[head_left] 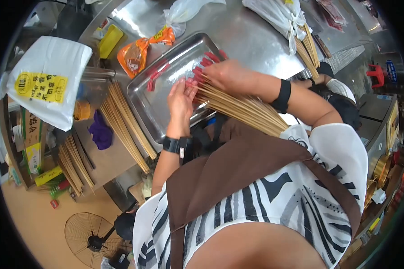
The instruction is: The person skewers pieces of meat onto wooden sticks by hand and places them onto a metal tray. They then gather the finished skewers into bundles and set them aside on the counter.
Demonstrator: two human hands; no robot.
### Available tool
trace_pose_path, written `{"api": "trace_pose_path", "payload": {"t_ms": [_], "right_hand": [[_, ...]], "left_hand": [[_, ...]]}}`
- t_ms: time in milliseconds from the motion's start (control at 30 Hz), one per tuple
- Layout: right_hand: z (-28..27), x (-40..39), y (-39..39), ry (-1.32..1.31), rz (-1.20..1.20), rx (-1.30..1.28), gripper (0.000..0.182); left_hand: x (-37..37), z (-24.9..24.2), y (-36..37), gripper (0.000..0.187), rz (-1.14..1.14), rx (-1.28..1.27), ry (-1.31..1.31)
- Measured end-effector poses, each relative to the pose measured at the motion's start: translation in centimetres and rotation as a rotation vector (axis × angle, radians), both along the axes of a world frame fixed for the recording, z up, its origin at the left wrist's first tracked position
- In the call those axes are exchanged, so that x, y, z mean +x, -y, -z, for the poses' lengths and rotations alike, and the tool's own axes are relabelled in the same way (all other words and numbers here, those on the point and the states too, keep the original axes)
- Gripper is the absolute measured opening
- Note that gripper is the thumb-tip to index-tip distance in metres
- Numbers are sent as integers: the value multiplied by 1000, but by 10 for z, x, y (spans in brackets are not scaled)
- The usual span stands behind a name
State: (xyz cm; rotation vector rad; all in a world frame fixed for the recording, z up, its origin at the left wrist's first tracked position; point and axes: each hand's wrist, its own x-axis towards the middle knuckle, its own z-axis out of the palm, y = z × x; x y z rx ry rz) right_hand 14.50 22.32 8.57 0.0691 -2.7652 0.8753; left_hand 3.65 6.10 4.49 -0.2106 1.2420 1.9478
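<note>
A bundle of long wooden skewers [242,107] with pieces of red meat [201,71] on the ends lies over the right edge of a steel tray [143,119]. My right hand [224,76] is closed around the skewers just below the meat. Against the meat ends, from the left, my left hand [182,101] holds its fingers bent and touching the pieces. A few more red meat pieces [157,74] lie inside the tray, left of my hands.
Loose skewers [125,121] and a purple cloth [101,130] lie left of the tray. Orange packets [134,56] and a white bag [49,80] are beyond. More bagged skewers [307,47] sit at upper right. A person's dark-haired head [341,107] is at right.
</note>
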Motion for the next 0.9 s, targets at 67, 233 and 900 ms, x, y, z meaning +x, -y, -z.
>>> {"api": "trace_pose_path", "payload": {"t_ms": [67, 233, 900], "right_hand": [[11, 1, -7, 114, 12, 57, 19], [31, 8, -23, 60, 27, -62, 18], [-37, 131, 19, 718, 309, -857, 82]], "left_hand": [[1, 4, -2, 22, 20, -13, -3], [3, 7, -8, 21, 79, -36, -81], [5, -2, -2, 43, 224, -17, -193]]}}
